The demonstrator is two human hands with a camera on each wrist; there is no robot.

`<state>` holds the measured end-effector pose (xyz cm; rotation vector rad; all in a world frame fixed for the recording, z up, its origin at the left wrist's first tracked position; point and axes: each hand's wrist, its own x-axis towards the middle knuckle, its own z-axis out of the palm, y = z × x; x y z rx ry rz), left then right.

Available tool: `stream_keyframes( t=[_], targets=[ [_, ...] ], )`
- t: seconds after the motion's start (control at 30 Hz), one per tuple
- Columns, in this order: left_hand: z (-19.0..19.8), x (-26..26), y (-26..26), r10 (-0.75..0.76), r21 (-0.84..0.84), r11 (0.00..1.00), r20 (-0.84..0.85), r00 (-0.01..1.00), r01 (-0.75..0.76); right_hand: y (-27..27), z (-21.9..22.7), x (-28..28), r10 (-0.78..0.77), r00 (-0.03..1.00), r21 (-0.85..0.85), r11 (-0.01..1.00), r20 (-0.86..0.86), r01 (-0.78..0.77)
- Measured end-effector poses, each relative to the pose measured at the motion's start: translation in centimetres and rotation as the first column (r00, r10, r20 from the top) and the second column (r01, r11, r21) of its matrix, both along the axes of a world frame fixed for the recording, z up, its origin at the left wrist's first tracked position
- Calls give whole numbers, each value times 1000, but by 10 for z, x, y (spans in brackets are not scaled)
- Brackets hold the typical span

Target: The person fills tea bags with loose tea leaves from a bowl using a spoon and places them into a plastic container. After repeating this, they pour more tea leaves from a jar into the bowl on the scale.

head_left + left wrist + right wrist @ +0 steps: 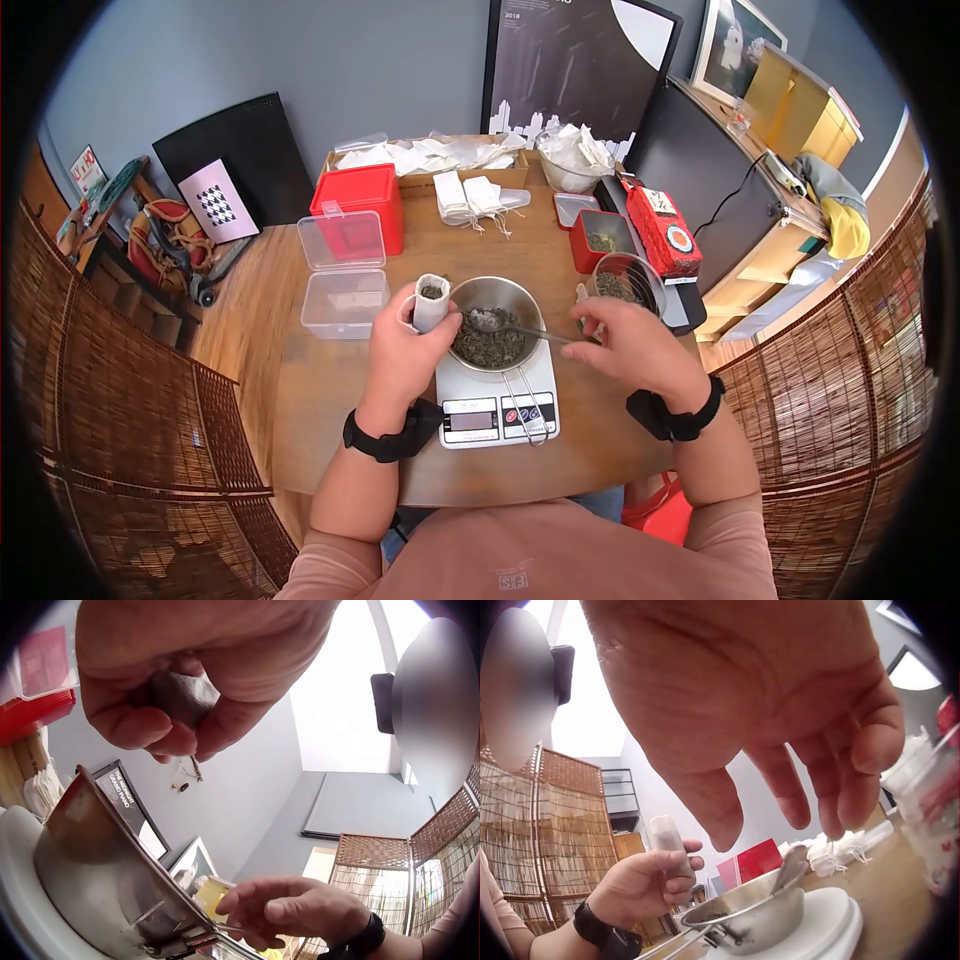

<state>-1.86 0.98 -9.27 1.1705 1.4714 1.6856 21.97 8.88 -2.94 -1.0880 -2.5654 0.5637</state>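
Note:
My left hand (398,345) grips a small white cloth tea bag (430,312) upright, its mouth showing dark dried leaves. Right beside it is a steel pot (528,300) with wire handles, part filled with dried tea leaves (490,347). A metal spoon (530,331) leans in the pot, its bowl on the leaves. Over the spoon's handle end hovers my right hand (645,345); the right wrist view shows its fingers (787,787) loosely spread with nothing between them. Under the pot sits a white kitchen scale (545,390), whose display reading is too small to read.
A clear lidded box (345,303) stands open at left, before a red box (385,215). Filled white bags (468,195) lie behind the pot. At right are a glass bowl of leaves (625,285), a red tin (597,240) and a red packet (665,235).

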Motion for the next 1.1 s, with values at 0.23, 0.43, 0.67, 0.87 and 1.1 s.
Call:
stream_keyframes(
  t=[0.23,0.43,0.67,0.87,1.1],
  targets=[
    [3,-1,-1,-13,-39,999,-8,1000,13,9,-39,-8,-81,965,-405,914,-248,-27],
    [-1,0,1,-8,-53,999,-52,999,5,12,-42,-33,-311,734,-631,749,-604,-202],
    [-2,-1,1,-14,-58,998,-42,999,12,4,-32,-36,-149,818,-393,914,-556,-100],
    [-4,-1,2,-21,-66,998,-50,999,17,4,-16,-25,67,919,-51,994,-388,-94],
    [0,1,1,-23,-66,998,-76,997,18,4,-22,-23,-71,909,-294,954,-411,-58]
  ],
)
